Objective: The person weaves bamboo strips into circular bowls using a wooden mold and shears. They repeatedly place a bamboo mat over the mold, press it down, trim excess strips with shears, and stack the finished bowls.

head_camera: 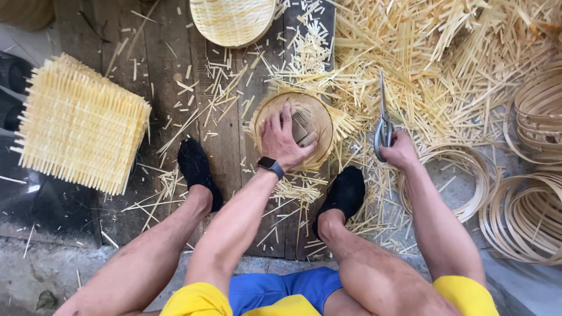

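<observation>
My left hand (283,139), a dark watch on its wrist, presses down on a round wooden form (319,117) with woven bamboo strips sticking out around its rim. My right hand (399,151) grips the handles of grey metal scissors (383,114), whose blades point away from me beside the form's right edge. Both sit on a plank floor between my feet in black socks.
A stack of square woven bamboo mats (79,126) lies at left. A round woven basket (233,20) stands at top centre. A heap of cut bamboo strips (445,64) covers the upper right. Coiled bamboo hoops (527,216) lie at right.
</observation>
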